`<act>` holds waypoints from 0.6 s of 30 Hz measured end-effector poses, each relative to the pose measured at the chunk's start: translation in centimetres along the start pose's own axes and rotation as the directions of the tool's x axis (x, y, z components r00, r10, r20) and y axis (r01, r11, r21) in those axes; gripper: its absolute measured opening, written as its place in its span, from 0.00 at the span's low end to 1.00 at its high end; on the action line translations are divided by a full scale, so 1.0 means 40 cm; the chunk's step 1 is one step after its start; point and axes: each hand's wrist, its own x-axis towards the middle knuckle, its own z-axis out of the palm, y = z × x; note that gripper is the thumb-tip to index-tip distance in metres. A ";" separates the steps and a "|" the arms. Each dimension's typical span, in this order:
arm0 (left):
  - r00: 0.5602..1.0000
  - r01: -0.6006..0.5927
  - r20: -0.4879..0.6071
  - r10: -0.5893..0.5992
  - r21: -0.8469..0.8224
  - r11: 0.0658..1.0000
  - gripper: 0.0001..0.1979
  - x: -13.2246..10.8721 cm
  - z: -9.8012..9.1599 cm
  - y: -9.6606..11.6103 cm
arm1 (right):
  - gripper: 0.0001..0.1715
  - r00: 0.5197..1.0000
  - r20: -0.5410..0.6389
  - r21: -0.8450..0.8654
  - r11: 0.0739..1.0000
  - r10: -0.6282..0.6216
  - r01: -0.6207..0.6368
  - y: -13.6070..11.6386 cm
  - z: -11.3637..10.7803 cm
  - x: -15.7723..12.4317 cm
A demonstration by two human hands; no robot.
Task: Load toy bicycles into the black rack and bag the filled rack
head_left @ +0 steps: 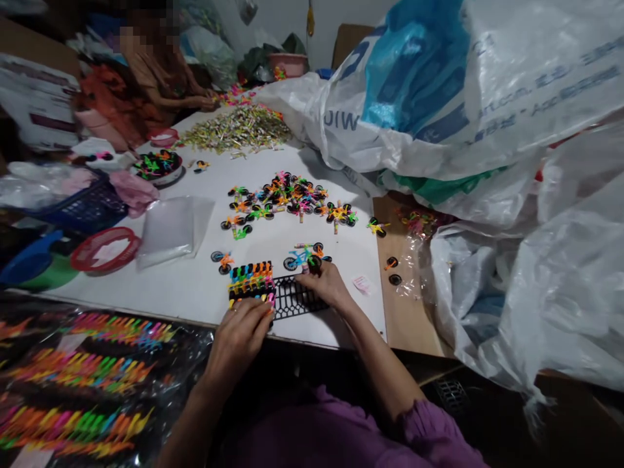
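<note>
A black plastic rack point(297, 300) lies near the table's front edge. Its left part is packed with a row of colourful toy bicycles point(251, 276); the right part shows bare grid. My left hand point(244, 330) is closed over the rack's near left side, fingers together against the packed bicycles. Over the right end of the rack, my right hand point(329, 285) pinches a blue and green toy bicycle point(305, 258) by its right wheel. Part of that grip is hidden behind the fingers. Just behind lies an orange toy bicycle point(319, 249).
A heap of toy bicycles point(292, 194) lies mid-table, with a pile of small shiny tubes point(238, 130) behind it. Bagged rows of bicycles point(88, 370) are at front left. White sacks point(487, 130) crowd the right. Another person point(166, 71) works at back left.
</note>
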 end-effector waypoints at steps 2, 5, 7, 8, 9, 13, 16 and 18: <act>0.993 0.065 -0.099 -0.062 0.025 0.998 0.09 0.035 -0.015 -0.005 | 0.16 1.000 -0.026 -0.114 0.993 -0.017 0.014 -0.001 0.027 0.001; 0.991 0.108 -0.082 -0.104 0.054 0.993 0.10 0.100 -0.009 -0.033 | 0.09 0.999 0.000 -0.248 0.968 0.052 -0.051 0.023 0.075 0.006; 0.994 0.081 0.074 -0.083 0.038 0.996 0.11 0.135 0.013 -0.052 | 0.07 0.998 0.017 -0.253 0.966 0.058 -0.052 0.041 0.101 0.013; 0.985 0.070 0.153 -0.073 0.023 0.997 0.11 0.147 0.025 -0.059 | 0.08 0.999 0.015 -0.259 0.965 0.041 -0.035 0.047 0.111 0.018; 0.974 0.070 0.214 -0.070 0.009 0.998 0.12 0.155 0.036 -0.064 | 0.09 1.000 0.020 -0.283 0.959 0.018 -0.011 0.050 0.119 0.023; 0.952 0.132 0.279 -0.127 0.001 0.991 0.11 0.152 0.055 -0.080 | 0.09 0.987 0.159 -0.511 0.852 -0.039 0.116 0.050 0.144 0.041; 0.961 0.122 0.253 -0.109 -0.037 0.992 0.11 0.134 0.047 -0.084 | 0.13 0.973 0.232 -0.617 0.772 -0.008 0.153 0.042 0.146 0.031; 0.981 0.064 0.190 -0.047 -0.084 0.994 0.12 0.133 0.046 -0.060 | 0.11 0.978 0.202 -0.647 0.757 0.051 0.093 0.033 0.103 0.009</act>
